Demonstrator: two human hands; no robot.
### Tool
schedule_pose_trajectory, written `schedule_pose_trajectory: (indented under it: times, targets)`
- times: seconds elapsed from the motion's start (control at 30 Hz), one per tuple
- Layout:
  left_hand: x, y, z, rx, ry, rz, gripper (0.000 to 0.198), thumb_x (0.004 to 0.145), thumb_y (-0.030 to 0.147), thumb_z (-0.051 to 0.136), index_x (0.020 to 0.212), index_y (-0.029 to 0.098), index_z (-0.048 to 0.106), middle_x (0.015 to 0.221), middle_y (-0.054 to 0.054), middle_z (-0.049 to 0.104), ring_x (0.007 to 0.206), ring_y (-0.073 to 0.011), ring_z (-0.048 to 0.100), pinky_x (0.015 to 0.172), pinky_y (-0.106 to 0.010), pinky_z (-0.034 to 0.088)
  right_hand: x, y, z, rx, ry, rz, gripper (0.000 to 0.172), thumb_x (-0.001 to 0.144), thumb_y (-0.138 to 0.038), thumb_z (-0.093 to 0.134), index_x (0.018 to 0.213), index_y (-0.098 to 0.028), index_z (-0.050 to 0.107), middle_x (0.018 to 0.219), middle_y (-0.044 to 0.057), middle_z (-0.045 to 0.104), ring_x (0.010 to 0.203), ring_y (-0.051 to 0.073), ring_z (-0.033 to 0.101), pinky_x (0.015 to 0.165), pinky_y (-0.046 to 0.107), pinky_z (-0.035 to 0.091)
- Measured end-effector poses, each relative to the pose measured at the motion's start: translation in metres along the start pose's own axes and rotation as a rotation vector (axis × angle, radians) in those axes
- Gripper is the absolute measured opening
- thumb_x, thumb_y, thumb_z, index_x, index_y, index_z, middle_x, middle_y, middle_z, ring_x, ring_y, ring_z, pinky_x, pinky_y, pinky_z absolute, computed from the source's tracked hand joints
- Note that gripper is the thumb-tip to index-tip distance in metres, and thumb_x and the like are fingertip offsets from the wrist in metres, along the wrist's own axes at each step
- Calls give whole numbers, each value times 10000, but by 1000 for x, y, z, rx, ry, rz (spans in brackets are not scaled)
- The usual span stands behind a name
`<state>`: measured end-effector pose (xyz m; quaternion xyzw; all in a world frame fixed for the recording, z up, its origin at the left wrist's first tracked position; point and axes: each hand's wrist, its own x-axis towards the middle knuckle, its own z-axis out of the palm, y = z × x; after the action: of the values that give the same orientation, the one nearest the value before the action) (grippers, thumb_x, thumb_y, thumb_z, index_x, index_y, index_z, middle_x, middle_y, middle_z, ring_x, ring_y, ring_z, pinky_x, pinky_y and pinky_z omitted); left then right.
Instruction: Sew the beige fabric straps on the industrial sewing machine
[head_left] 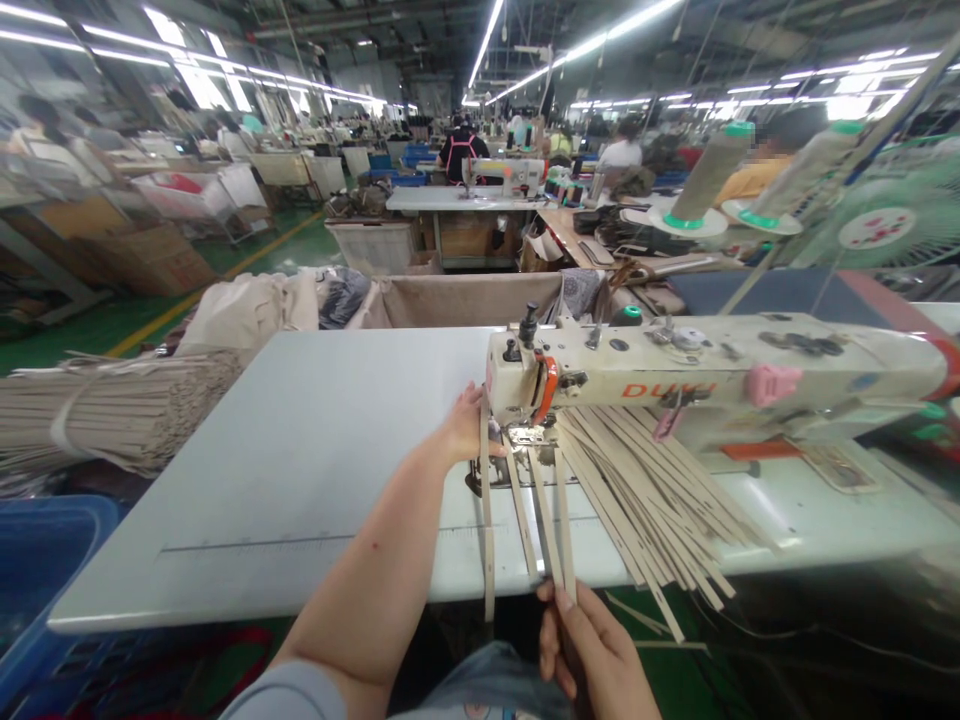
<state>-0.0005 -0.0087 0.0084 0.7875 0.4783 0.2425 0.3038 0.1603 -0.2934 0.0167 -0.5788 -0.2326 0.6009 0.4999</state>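
Note:
The sewing machine [600,370] has its needle and presser foot above a metal plate [529,436]. My left hand [466,425] is beside the machine head, partly behind a beige strip [487,540], its visible fingers stretched out and thumb apart. Several narrow beige strips run from the presser foot toward me. Below the table's front edge, my right hand [592,640] pinches the end of one strip [564,530] between thumb and fingers; another strip [544,510] ends close to those fingers. A loose pile of similar strips [637,500] lies under the machine arm and hangs over the edge.
The white table [322,450] carries a printed ruler line. At left are a tied bundle of strips [112,410] and a blue plastic basket [52,520]. Thread cones [709,180] and a green fan [885,220] stand at right. A fabric-lined bin [457,300] sits behind the table.

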Motion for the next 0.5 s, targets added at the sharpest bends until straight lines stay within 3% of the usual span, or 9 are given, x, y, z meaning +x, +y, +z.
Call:
schedule_pose_trajectory:
  times: [0.13,0.3,0.4,0.5]
  targets:
    - [1,3,1,64,-20,1,1040,434,252,1015,1389,177,610,1486,-159,556,1505,-469,373,1297,-639,301,0,1,-8,18,-20,54,584,831,-734,727,932,-163,794,644,43,723,537,153,557,511,274,377]
    - [3,8,-2,141,-77,66,842,479,249,1001,1259,157,699,1460,-162,574,1437,-431,455,1296,-583,319,0,3,-7,83,45,105,533,687,-687,886,841,-184,804,645,21,710,614,185,652,606,301,499]
    - [2,10,-4,140,-95,101,661,501,238,988,1121,209,759,1392,-108,630,1395,-392,499,1299,-552,326,-2,1,-4,105,81,136,539,627,-666,937,831,-194,777,632,2,705,629,193,705,608,290,528]
    - [2,11,-4,98,-81,97,670,488,219,986,1118,209,760,1358,-101,650,1371,-386,521,1294,-544,341,-3,0,-2,100,87,146,531,635,-650,943,837,-200,746,639,-7,724,608,182,730,577,259,523]
